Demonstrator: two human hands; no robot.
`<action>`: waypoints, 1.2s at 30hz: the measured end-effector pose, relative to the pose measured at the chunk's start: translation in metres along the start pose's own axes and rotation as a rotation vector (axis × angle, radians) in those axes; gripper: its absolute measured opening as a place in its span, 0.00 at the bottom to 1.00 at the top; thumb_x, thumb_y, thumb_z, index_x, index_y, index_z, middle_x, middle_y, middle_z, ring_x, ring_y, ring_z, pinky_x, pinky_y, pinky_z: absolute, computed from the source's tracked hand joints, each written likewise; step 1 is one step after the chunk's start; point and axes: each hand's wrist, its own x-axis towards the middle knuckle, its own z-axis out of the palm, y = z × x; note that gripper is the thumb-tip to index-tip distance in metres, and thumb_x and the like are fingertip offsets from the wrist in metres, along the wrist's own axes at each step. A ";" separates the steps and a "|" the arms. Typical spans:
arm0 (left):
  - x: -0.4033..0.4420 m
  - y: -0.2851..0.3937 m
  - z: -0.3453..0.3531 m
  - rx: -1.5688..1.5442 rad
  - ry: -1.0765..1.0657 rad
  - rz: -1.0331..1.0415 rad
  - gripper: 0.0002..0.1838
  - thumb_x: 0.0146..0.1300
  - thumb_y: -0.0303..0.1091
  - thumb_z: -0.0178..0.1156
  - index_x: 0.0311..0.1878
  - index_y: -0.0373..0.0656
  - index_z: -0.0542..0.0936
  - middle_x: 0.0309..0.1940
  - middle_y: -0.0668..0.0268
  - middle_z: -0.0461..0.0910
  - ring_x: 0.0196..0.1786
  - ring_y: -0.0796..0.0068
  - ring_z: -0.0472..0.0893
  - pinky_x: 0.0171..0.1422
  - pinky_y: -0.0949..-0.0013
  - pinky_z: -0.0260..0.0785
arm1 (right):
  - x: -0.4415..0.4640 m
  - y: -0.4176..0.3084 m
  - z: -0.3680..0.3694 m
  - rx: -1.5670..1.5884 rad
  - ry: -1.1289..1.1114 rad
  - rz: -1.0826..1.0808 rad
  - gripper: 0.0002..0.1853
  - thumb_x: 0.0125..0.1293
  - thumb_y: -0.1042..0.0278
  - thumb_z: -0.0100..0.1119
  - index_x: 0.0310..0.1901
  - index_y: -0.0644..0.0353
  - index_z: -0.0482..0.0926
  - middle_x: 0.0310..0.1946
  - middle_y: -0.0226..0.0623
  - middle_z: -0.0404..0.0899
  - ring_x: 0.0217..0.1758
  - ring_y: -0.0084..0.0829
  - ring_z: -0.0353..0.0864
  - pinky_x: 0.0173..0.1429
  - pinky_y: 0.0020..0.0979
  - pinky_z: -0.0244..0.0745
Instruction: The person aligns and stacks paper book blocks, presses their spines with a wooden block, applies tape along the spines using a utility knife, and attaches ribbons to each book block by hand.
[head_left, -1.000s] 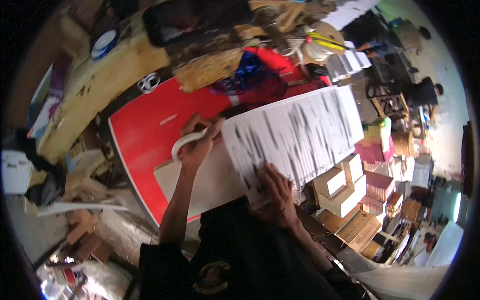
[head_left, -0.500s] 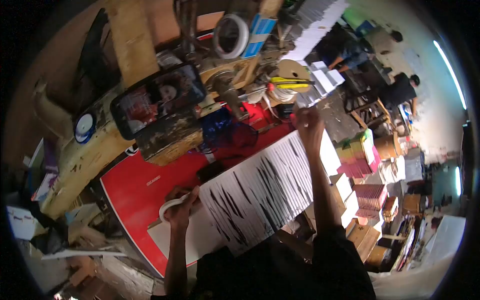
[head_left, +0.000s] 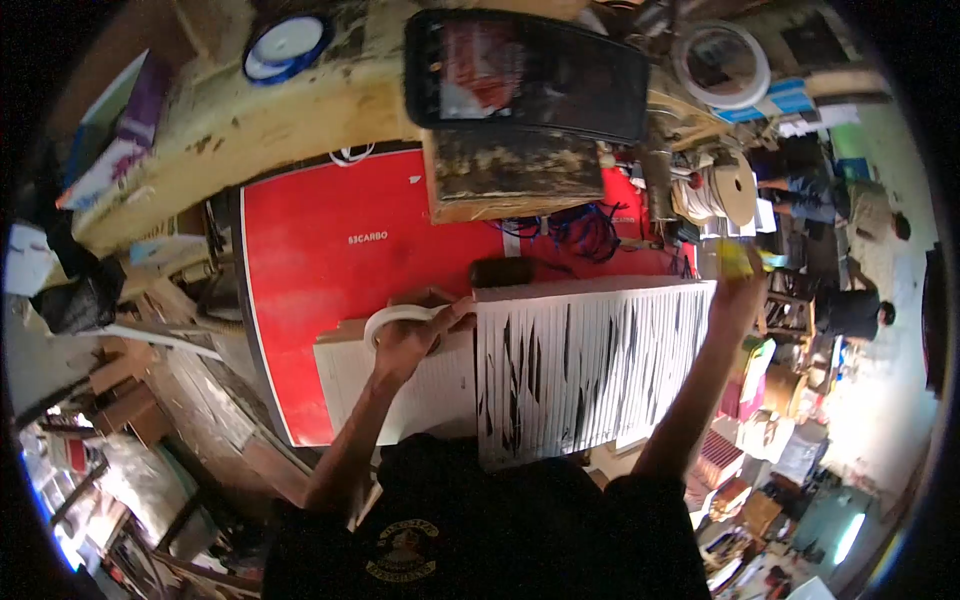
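My left hand (head_left: 405,345) is closed around a roll of white tape (head_left: 392,318), beside the left end of a ribbed white stack (head_left: 590,370). The stack looks like many thin white pieces packed edge to edge, with dark gaps between them. My right hand (head_left: 735,295) is smeared by motion beyond the stack's far right corner. It appears closed on a yellow tool (head_left: 738,258), too blurred to name more exactly. Under my left forearm lies a flat white stack (head_left: 345,375). The red board (head_left: 330,260) lies beneath these things.
A phone (head_left: 530,75) rests on a worn wooden block (head_left: 510,170) behind the board. Blue cord (head_left: 590,232) lies tangled near it. A cord spool (head_left: 735,190) and a white ring-shaped roll (head_left: 722,65) are at the back right. Two other people (head_left: 850,300) are at the far right.
My view has turned, levelling the board. The yellow tool lay by the spool before and now appears in my right hand. My left hand still holds the tape roll.
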 end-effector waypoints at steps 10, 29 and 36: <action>0.020 -0.016 -0.021 -0.182 -0.331 -0.045 0.14 0.70 0.35 0.66 0.45 0.31 0.81 0.41 0.57 0.86 0.46 0.69 0.88 0.49 0.75 0.83 | -0.179 -0.161 0.093 -1.098 -1.209 -0.296 0.33 0.63 0.70 0.68 0.70 0.50 0.71 0.38 0.42 0.80 0.40 0.41 0.83 0.43 0.43 0.78; 0.018 -0.011 -0.004 0.482 -0.081 0.382 0.10 0.62 0.31 0.68 0.36 0.36 0.78 0.25 0.58 0.82 0.32 0.63 0.86 0.35 0.63 0.74 | -0.210 -0.180 0.216 -1.752 -1.549 -1.213 0.10 0.61 0.69 0.58 0.39 0.63 0.85 0.33 0.42 0.81 0.42 0.38 0.82 0.42 0.39 0.73; 0.009 -0.013 0.004 0.427 0.053 0.593 0.08 0.61 0.27 0.64 0.35 0.36 0.74 0.26 0.52 0.78 0.28 0.51 0.81 0.31 0.56 0.71 | -0.217 -0.177 0.226 -1.603 -1.491 -1.267 0.07 0.58 0.71 0.60 0.30 0.62 0.86 0.33 0.47 0.83 0.41 0.39 0.83 0.37 0.38 0.71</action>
